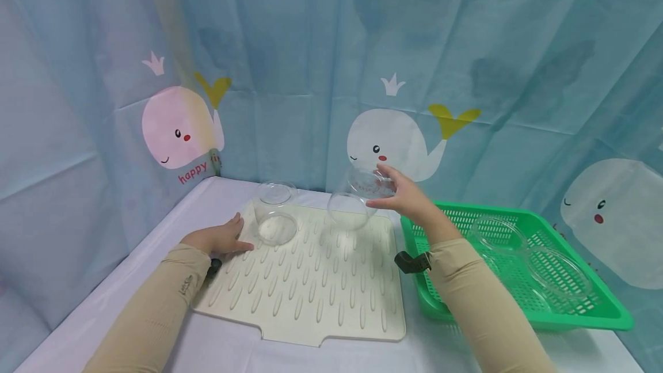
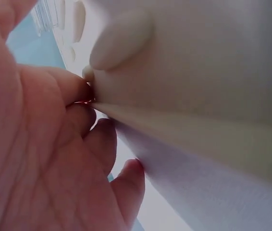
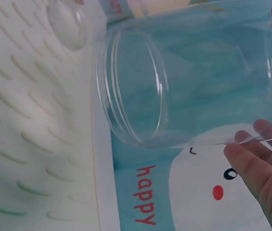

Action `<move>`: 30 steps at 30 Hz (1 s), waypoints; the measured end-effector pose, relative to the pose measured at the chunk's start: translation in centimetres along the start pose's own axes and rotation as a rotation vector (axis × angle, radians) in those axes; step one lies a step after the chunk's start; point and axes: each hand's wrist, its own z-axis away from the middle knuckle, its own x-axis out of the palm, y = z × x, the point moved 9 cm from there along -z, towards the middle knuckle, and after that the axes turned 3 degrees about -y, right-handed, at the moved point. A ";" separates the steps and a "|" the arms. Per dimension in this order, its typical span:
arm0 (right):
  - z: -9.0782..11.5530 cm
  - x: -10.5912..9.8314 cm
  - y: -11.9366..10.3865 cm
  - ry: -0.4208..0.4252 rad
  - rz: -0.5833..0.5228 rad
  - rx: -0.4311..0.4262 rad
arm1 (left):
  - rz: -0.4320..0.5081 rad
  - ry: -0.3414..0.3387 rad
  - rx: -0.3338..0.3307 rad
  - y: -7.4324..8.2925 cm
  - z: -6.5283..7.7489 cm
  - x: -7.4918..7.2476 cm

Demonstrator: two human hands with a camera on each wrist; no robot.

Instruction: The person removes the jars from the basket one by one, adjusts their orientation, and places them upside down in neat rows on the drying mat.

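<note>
Passable mat (image 1: 311, 304) front, 1 jar (image 1: 277, 214) obstructing back-left

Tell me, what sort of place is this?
Probably a makeshift tabletop workspace, though the wider room is out of view. The signs are a whale-patterned light-blue hanging curtain, a flat cream ridged board on a white-covered table, and a green rectangular slotted basket beside the board.

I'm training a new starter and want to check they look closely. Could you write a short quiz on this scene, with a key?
1. What is the right grip holding?
2. True or false: the left grip is at the left edge of the mat.
3. Which colour is the basket: (a) red, (b) green or (c) black?

Key: 1. A clear jar. 2. True. 3. b.
</note>
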 end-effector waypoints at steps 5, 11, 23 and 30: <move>-1.0 0.8 1.3 -0.026 0.102 0.051 | -0.004 -0.013 -0.015 0.1 0.2 0.2; -1.7 1.5 2.6 -0.047 0.220 0.091 | -0.034 -0.013 -0.028 0.2 0.4 0.4; -2.5 2.8 3.7 -0.090 0.232 0.126 | -0.053 -0.024 -0.043 0.5 0.8 0.2; -3.0 3.9 4.6 -0.120 0.331 0.137 | -0.073 -0.019 -0.057 0.3 0.7 0.2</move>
